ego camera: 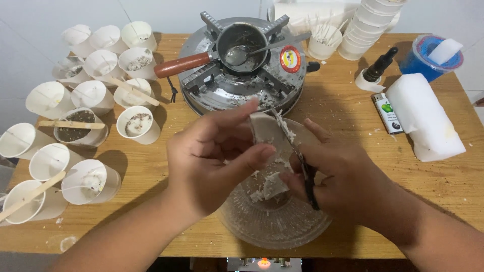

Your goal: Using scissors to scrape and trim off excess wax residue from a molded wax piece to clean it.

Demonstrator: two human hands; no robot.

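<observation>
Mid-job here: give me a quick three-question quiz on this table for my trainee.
1. True or false: the right hand holds a knife.
2. What lies under both hands? A) glass bowl B) cardboard box C) metal tray
3. Which tool rests in the small pan on the stove?

Key:
1. True; the left hand grips a white wax piece.
2. A.
3. A spoon.

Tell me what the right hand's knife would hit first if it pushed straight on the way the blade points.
Probably the white wax chunk held by the left hand; the right hand's thin knife blade already seems against it.
</observation>
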